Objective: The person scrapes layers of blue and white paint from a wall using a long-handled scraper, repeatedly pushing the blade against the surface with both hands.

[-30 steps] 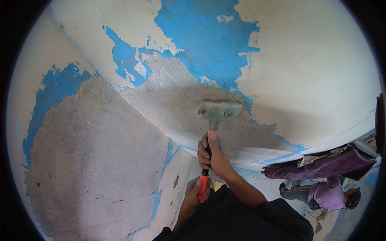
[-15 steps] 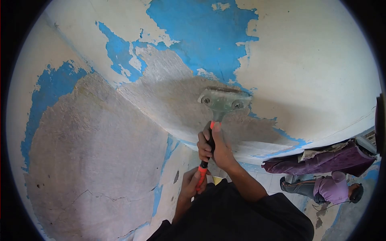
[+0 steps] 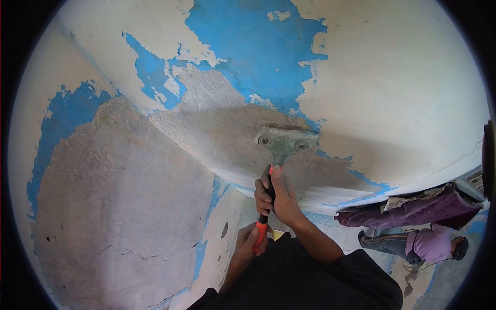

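A long-handled scraper with a wide, dusty head and two screws lies against the wall, its blade by the lower edge of the blue paint. My right hand is wrapped round the black upper handle, just below the head, with the thumb laid along it. Lower down, my left hand grips the red end of the same handle. Around the blade the wall is bare grey plaster, bordered by ragged blue and cream paint.
On the left, a second wall of scraped grey plaster with a crack meets this one at a corner. A purple cloth-covered object stands along the wall at the right. Beyond it is another person in a pink top and cap.
Both hands and the scraper have shifted slightly down towards my body, and the blade sits a little farther from the blue patch's middle. My grip is unchanged.
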